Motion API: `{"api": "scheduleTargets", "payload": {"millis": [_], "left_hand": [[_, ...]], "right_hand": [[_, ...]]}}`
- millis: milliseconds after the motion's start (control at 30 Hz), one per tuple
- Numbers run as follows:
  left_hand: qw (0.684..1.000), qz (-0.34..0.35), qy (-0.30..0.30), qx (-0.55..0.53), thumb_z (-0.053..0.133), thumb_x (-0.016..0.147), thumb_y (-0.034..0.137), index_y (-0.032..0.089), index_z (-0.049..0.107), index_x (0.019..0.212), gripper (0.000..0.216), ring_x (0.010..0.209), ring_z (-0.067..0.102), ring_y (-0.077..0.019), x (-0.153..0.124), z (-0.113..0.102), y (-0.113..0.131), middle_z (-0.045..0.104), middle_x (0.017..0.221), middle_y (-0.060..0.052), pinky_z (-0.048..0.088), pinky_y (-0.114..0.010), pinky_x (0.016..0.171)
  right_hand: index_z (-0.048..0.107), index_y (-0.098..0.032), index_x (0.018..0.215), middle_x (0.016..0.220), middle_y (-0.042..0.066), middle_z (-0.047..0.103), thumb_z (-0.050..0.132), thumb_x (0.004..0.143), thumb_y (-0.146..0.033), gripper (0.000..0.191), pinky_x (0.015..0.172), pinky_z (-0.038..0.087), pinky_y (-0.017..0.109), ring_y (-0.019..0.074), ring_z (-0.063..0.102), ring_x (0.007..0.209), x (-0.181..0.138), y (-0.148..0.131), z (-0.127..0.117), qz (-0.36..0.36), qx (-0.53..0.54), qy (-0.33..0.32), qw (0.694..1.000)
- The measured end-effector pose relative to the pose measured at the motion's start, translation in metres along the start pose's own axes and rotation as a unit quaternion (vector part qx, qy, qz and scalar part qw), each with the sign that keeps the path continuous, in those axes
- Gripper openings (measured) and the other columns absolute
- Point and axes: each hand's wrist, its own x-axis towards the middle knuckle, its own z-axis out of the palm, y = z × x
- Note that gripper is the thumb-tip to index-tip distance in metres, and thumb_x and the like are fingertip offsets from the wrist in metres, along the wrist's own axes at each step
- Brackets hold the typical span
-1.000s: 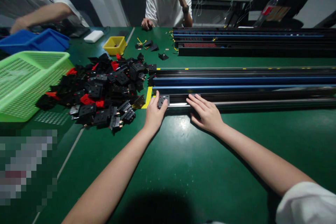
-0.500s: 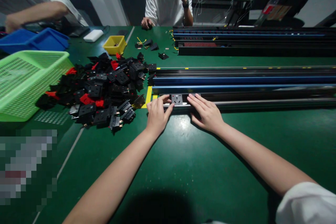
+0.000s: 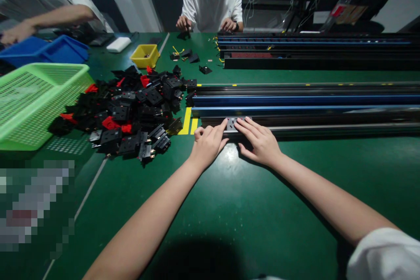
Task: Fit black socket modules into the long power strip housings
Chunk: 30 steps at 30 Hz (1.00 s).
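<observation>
A grey socket module (image 3: 231, 123) sits in the nearest long black rail (image 3: 328, 129), which lies across the green table. My left hand (image 3: 208, 144) is curled against the module's left side, fingertips on the rail. My right hand (image 3: 259, 142) lies flat on the rail just right of the module, fingers spread and touching its right edge. A heap of black and red socket modules (image 3: 131, 109) lies to the left of my left hand.
More black and blue rails (image 3: 295, 99) lie behind, with another stack (image 3: 311, 52) farther back. A green mesh basket (image 3: 29, 100), blue bins (image 3: 49, 50) and a small yellow tray (image 3: 144, 56) stand at left. One person (image 3: 211, 4) sits opposite, another person's arm (image 3: 46, 17) reaches in at far left.
My left hand has slid the socket module rightward along the rail from its left end up to my right hand. The person opposite lowered a hand to the table.
</observation>
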Motion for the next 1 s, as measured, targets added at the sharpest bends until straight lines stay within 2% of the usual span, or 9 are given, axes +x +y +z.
{"api": "scheduleTargets", "payload": {"millis": [67, 167, 800, 1000], "left_hand": [[0.999, -0.007, -0.023, 0.024, 0.046, 0.100, 0.035, 0.015, 0.028, 0.155, 0.061, 0.096, 0.061, -0.0250, 0.001, -0.001, 0.002, 0.072, 0.107, -0.011, 0.026, -0.042, 0.083], [0.998, -0.013, -0.042, 0.043, 0.045, 0.101, 0.035, 0.018, 0.028, 0.156, 0.060, 0.097, 0.059, -0.0263, 0.003, -0.002, 0.005, 0.071, 0.099, -0.009, 0.025, -0.043, 0.084], [0.994, -0.044, -0.100, -0.003, 0.051, 0.097, 0.033, 0.018, 0.038, 0.149, 0.056, 0.103, 0.057, -0.0290, 0.019, -0.018, 0.010, 0.071, 0.110, -0.010, 0.029, -0.045, 0.089], [0.996, -0.031, -0.078, 0.019, 0.048, 0.099, 0.036, 0.019, 0.036, 0.151, 0.057, 0.101, 0.057, -0.0284, 0.013, -0.011, 0.007, 0.070, 0.103, -0.010, 0.027, -0.044, 0.089]], "right_hand": [[0.042, -0.019, 0.150, 0.155, 0.006, 0.044, 0.053, 0.092, -0.035, 0.061, 0.105, 0.042, 0.038, 0.0256, 0.038, 0.144, 0.000, 0.000, 0.000, 0.001, -0.004, -0.001, 1.000], [0.042, -0.019, 0.150, 0.154, 0.005, 0.044, 0.052, 0.093, -0.035, 0.061, 0.104, 0.042, 0.038, 0.0253, 0.038, 0.145, 0.000, -0.001, 0.000, 0.001, -0.008, -0.003, 1.000], [0.041, -0.017, 0.150, 0.155, 0.007, 0.042, 0.053, 0.092, -0.036, 0.062, 0.107, 0.039, 0.039, 0.0263, 0.035, 0.146, 0.000, -0.004, -0.002, 0.006, -0.011, -0.012, 1.000], [0.039, -0.018, 0.152, 0.157, 0.006, 0.040, 0.054, 0.092, -0.038, 0.065, 0.111, 0.033, 0.041, 0.0270, 0.033, 0.147, -0.001, -0.006, 0.000, 0.010, -0.033, -0.014, 0.999]]}}
